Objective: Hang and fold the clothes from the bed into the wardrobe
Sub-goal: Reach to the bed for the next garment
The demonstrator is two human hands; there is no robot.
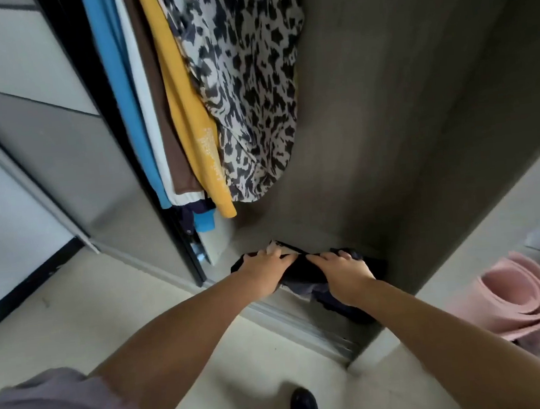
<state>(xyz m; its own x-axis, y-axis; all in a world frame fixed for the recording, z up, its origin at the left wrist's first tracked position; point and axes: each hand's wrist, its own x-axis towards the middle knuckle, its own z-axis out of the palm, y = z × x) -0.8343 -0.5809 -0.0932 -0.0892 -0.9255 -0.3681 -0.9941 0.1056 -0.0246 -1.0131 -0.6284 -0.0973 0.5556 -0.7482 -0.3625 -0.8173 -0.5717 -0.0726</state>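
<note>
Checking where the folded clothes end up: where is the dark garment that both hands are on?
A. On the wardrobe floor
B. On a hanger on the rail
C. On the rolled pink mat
A: both the left hand and the right hand are on the dark garment, low on the wardrobe floor, beneath the hanging clothes.

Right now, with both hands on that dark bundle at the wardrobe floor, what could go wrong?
The dark folded clothes hang partly over the sliding door track, so they might jam the door. If the left hand or right hand loosens its grip, the fold may come undone.
</note>
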